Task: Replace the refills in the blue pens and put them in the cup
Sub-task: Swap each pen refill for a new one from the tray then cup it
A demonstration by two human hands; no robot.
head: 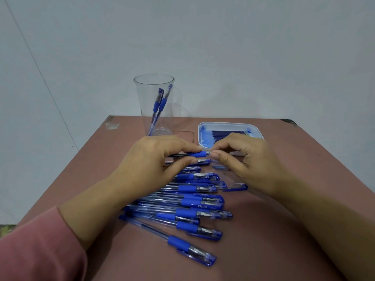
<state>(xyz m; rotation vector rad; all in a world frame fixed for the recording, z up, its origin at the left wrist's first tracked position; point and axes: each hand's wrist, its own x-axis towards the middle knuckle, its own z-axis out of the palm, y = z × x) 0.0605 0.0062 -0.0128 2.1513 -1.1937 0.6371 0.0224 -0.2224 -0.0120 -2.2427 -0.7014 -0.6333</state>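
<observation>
Over the mid of the counter (284, 220), both hands meet on one blue pen. L side: the left hand (154, 159) has its grip closed on the held pen (195, 154), thumb under & fingers on top, right by the blue rubber part. R side: the right hand (247, 159) has its grip pinched tight on the tip end of the same pen, thumb & first finger pressed together there. The held pen lies flat, side to side, & a bit of its silver tip shows between the two hands.

Under & in front of the hands is a pile of pens (194, 207), all blue w/ clear bodies & caps on. Most lie side by side, some on top of others. One loose cap (237, 186) lies just beside the pile, on the right. A small blue bit (220, 167) lies on the counter near the right thumb; can't tell what it is.

At the back stands the cup (142, 110), clear & upright, near the far edge of the counter. Two pens in the cup (159, 106) lean inside it. To the right of the cup sits a white tray (231, 125) w/ dark blue refills (223, 133) lying in it, just behind the right hand. A pink sleeve (36, 250) covers the left arm, low at the left.
</observation>
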